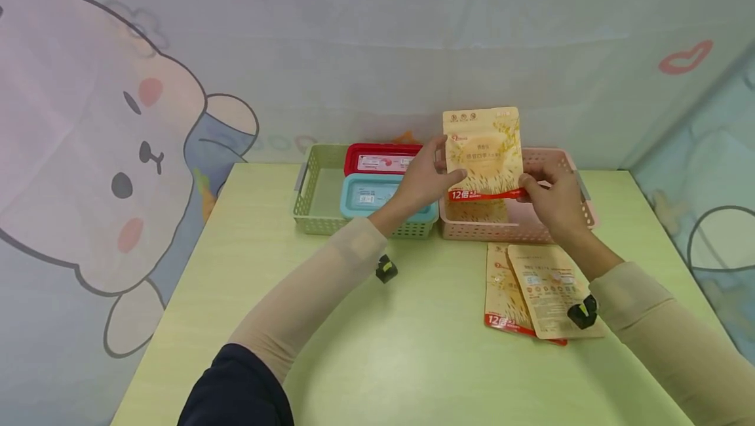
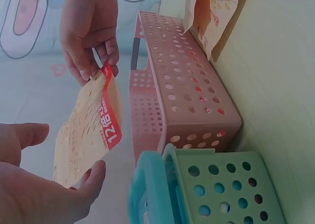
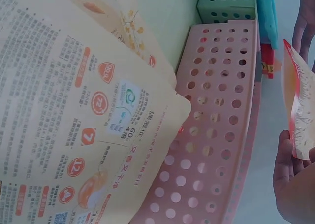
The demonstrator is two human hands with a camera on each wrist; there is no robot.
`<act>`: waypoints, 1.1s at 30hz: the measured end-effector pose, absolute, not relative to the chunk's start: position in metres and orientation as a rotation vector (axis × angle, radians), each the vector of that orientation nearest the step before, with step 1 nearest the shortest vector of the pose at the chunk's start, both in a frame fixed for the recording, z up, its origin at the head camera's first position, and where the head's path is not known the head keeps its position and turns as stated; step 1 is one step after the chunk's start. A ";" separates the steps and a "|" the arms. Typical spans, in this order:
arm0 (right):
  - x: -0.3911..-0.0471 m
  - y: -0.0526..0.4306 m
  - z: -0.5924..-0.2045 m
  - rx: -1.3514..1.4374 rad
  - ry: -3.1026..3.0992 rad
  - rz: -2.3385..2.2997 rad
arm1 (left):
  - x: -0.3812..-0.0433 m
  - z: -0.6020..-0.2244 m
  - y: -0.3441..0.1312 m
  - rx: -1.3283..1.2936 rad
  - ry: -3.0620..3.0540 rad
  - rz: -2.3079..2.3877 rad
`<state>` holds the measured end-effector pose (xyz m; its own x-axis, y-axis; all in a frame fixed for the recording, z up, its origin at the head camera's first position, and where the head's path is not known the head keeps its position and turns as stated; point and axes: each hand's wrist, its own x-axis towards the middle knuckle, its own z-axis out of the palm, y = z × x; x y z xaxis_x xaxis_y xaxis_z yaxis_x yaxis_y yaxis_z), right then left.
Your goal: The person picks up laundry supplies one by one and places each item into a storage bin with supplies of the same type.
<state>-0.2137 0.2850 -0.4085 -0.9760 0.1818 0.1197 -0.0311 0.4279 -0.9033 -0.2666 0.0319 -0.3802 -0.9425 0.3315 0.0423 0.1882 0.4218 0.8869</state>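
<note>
Green table (image 1: 377, 341), pouch (image 1: 485, 151) between left hand (image 1: 422, 179) and right hand (image 1: 558, 202)

Head view high, facing forward and down, wrist views close, turned sideways, sharing the pink basket (image 2: 189, 81)

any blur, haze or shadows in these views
Head: soft shadows on the table, small print on the held pouch hard to read; left wrist: bluish haze, teal lid soft-edged; right wrist: hazy too, near pouch fairly sharp.
</note>
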 end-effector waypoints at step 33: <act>-0.207 0.298 -0.423 -0.107 -2.710 1.443 | -0.268 -0.401 0.052 0.457 2.560 1.437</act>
<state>-0.2066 0.2978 -0.4235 -0.9952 0.0937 0.0287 0.0285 0.5572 -0.8299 -0.2680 0.0515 -0.4013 -0.9386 0.3450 0.0016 0.1810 0.4885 0.8536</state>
